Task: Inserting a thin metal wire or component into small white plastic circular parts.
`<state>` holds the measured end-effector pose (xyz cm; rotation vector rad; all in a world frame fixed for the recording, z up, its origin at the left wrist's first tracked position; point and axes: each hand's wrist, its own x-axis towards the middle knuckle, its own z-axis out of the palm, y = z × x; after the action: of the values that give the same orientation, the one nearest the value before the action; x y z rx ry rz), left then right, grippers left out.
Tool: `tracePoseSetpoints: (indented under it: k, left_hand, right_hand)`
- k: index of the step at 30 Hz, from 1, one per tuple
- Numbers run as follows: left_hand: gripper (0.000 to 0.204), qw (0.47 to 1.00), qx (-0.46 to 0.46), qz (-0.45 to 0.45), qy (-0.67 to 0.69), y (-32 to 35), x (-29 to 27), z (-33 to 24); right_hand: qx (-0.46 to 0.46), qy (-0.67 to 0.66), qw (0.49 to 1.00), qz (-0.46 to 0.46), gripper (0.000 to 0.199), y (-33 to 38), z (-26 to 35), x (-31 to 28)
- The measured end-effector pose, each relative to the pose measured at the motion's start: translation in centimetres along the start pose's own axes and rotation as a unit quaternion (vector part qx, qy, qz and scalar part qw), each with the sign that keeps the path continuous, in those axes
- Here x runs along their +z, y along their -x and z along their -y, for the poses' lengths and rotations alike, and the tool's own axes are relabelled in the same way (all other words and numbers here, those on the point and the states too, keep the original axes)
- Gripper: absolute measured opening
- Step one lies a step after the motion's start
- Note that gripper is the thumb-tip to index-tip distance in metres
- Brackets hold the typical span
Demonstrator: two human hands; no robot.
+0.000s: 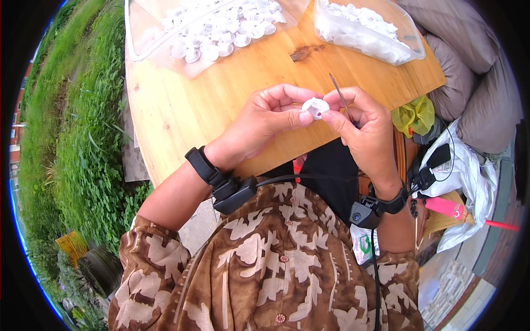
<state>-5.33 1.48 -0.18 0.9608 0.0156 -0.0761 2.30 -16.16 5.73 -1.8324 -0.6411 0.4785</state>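
While the left hand (268,110) and right hand (361,113) pinch a white piece (315,108), clear containers (417,53) hold small white parts (226,38).

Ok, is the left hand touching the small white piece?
Touching. The head view shows the left hand at the white piece, its thumb tip pressed against the piece's left edge with no gap visible.

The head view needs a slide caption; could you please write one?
Left hand and right hand hold a white piece at a wooden table, the right also gripping a thin tool.
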Motion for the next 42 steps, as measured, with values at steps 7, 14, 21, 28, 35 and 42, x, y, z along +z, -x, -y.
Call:
tracePoseSetpoints:
  k: [7,14,21,28,35,42]
  left_hand:
    - [0.027,0.997,-0.026,-0.017,0.071,0.1,-0.3,0.2]
    - [0.028,0.996,-0.026,-0.033,0.074,-0.2,-0.8,0.4]
    - [0.027,0.997,-0.014,-0.035,0.067,-0.2,-0.7,0.4]
    - [0.026,0.998,0.035,-0.046,0.009,-0.2,-0.2,0.6]
    - [0.026,0.997,0.026,-0.063,-0.027,-0.1,-0.3,0.6]
    - [0.023,0.997,-0.016,-0.071,-0.020,-0.2,0.1,0.5]
  right_hand:
    - [-0.024,-0.004,1.000,0.008,0.018,0.3,-0.1,-0.4]
    - [-0.128,0.249,0.960,-0.007,0.029,1.6,1.1,-1.3]
    - [-0.192,0.328,0.925,0.027,0.033,1.4,1.8,-1.3]
    - [-0.197,0.402,0.893,0.040,0.035,1.5,2.6,-1.3]
    - [-0.182,0.474,0.859,0.057,0.035,1.7,3.4,-1.0]
    - [-0.180,0.464,0.863,0.082,0.027,1.2,3.1,-1.6]
